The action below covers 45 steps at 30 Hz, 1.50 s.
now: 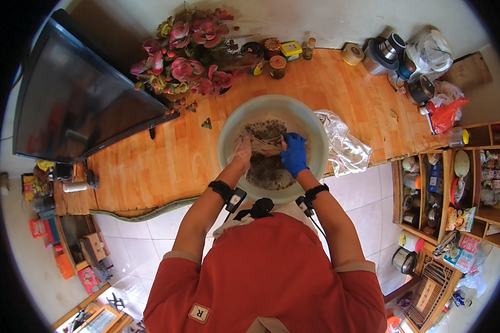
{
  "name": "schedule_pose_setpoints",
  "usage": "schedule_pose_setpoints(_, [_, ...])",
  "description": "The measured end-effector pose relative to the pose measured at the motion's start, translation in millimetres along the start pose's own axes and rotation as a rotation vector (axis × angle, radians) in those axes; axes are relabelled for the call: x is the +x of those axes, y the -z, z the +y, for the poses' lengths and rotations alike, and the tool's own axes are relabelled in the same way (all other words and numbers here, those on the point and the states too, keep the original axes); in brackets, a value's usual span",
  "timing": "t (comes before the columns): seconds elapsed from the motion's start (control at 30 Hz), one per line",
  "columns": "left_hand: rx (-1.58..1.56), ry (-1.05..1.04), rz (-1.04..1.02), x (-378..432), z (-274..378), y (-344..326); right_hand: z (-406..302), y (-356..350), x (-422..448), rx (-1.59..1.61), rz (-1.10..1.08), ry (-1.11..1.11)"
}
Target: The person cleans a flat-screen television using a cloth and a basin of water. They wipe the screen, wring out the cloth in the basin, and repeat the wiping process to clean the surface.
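Observation:
A pale green-grey basin (227,116) stands at the front edge of the wooden counter, holding murky brown water (271,170) with dark bubbles. Both hands are inside it. My left hand (242,150), in a thin clear glove, grips the left end of a wet, light-coloured cloth (266,145). At the cloth's right end is my right hand (293,155), in a blue glove, its fingers closed on the fabric. The cloth stretches between the hands across the middle of the basin. Just right of the basin lies a shiny whitish cloth (346,145), partly over the counter edge.
On the left stands a television (83,91), beside artificial flowers (191,62). Jars (277,66) and a yellow-lidded tub (291,50) line the wall. A steel thermos (393,45) and plastic bags (448,114) are at the right, above wooden shelves (441,187). Tiled floor shows below the counter (171,158).

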<state>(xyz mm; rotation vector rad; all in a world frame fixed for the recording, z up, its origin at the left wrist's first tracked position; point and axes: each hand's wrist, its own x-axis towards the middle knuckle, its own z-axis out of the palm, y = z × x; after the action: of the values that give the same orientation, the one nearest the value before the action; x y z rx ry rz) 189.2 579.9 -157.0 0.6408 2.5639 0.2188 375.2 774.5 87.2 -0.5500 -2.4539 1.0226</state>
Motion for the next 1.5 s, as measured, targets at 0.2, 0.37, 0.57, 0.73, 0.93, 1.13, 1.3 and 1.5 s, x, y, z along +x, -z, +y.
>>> schedule_pose_setpoints(0.2, [-0.983,0.576,-0.477,-102.7,145.4,119.1,42.0,-0.7,-42.3,-0.247,0.161,-0.407])
schedule_pose_setpoints(0.37, [-1.321,0.647,-0.779,-121.1,171.9,150.2,55.6,-46.1,-26.6,0.01,-0.56,-0.37])
schedule_pose_setpoints(0.57, [-1.536,0.667,-0.731,-72.9,124.5,93.1,-7.7,-53.9,-29.1,0.449,-0.234,-0.403])
schedule_pose_setpoints(0.73, [-1.334,0.555,-0.632,-114.9,181.3,153.2,2.7,-47.1,-16.0,-0.004,-0.004,-0.448])
schedule_pose_setpoints(0.93, [-1.762,0.525,-0.625,-99.8,164.6,108.4,49.1,-25.4,4.3,-0.029,-0.074,-0.665])
schedule_pose_setpoints(1.13, [-1.761,0.836,-0.653,-113.7,155.5,138.8,53.1,-41.2,-11.7,-0.167,-0.148,-0.903])
schedule_pose_setpoints(1.3, [-1.485,0.728,-0.682,-94.8,149.1,103.4,82.7,-49.7,-27.5,0.008,-0.16,-0.47])
schedule_pose_setpoints(1.5, [-1.489,0.846,-0.608,-40.1,79.0,63.5,59.4,3.2,-12.7,0.305,0.258,-0.468])
